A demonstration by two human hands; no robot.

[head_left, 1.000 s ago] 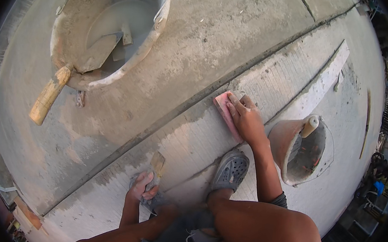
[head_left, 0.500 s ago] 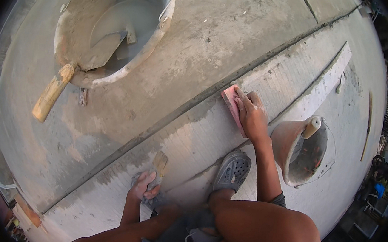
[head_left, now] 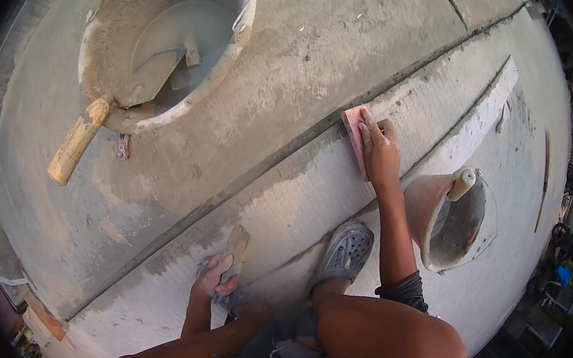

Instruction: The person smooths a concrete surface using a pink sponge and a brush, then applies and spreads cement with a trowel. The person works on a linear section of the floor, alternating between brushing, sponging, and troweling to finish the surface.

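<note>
My right hand [head_left: 382,150] grips a pink rectangular foam block [head_left: 354,132], set flat against the pale ribbed concrete strip [head_left: 313,181] close to its grooved edge. Lower down, my left hand [head_left: 214,276] is closed around what looks like a flat brush [head_left: 238,241]; its tan end points away from me, and the rest is partly hidden by the fingers. At the upper left stands a large mortar-crusted bucket [head_left: 148,122] with cloudy water. A trowel [head_left: 151,78] leans in it, its wooden handle sticking out over the rim.
A smaller bucket [head_left: 428,199] with a handled tool [head_left: 463,183] in it stands right of my right forearm. Behind it lies a long pale board [head_left: 471,137]. My grey clog [head_left: 347,251] rests on the strip. A dark groove [head_left: 231,191] runs diagonally across the concrete.
My right hand and the pink block have slid a little to the right and away from me along the strip. My left hand has stayed nearly in place with the brush.
</note>
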